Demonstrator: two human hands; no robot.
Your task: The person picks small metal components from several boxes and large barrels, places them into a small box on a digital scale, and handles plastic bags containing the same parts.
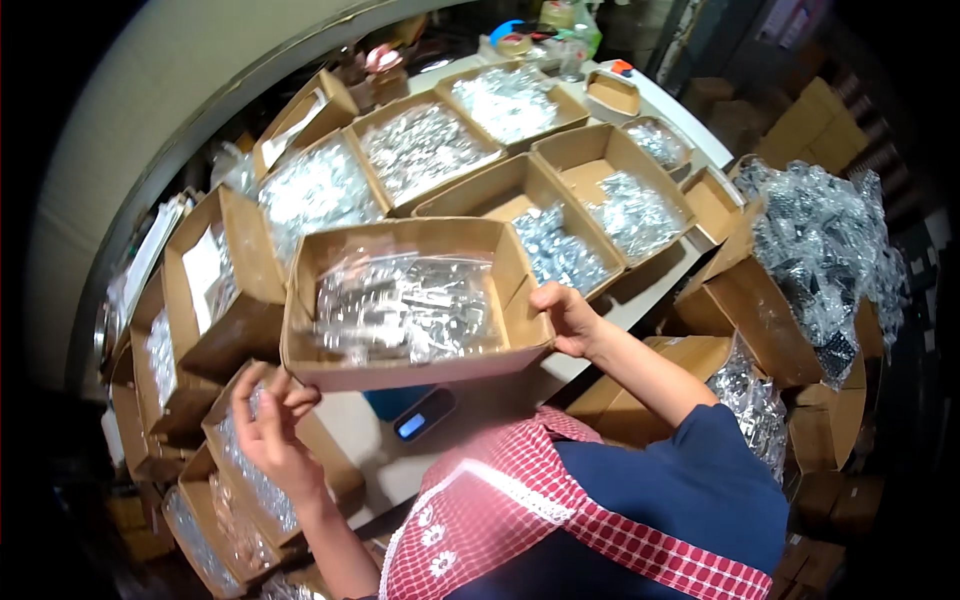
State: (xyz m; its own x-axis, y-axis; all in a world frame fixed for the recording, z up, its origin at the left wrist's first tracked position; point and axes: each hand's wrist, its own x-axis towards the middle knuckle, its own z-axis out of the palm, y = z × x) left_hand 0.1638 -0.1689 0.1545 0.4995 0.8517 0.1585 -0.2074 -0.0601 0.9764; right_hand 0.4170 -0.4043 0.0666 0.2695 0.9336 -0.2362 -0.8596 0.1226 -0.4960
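Note:
A shallow cardboard box [420, 374] tilts in front of me, holding clear plastic bags [405, 310] of shiny metal parts. My right hand [570, 318] grips its right end, the thumb near the rim. At the near left corner, my left hand [272, 418] has bent fingers against the cardboard; some fingertips are hidden there. Below the box, a small dark device [424, 415] with a lit screen lies on the white table [370, 450], beside something blue that the box partly covers.
Open cardboard boxes of bagged parts stand behind, such as one box [480, 197] at centre. More boxes [235, 340] crowd the left. A large heap of clear-wrapped dark parts [825, 250] overfills a box at right. Tape rolls [515, 44] lie at the back.

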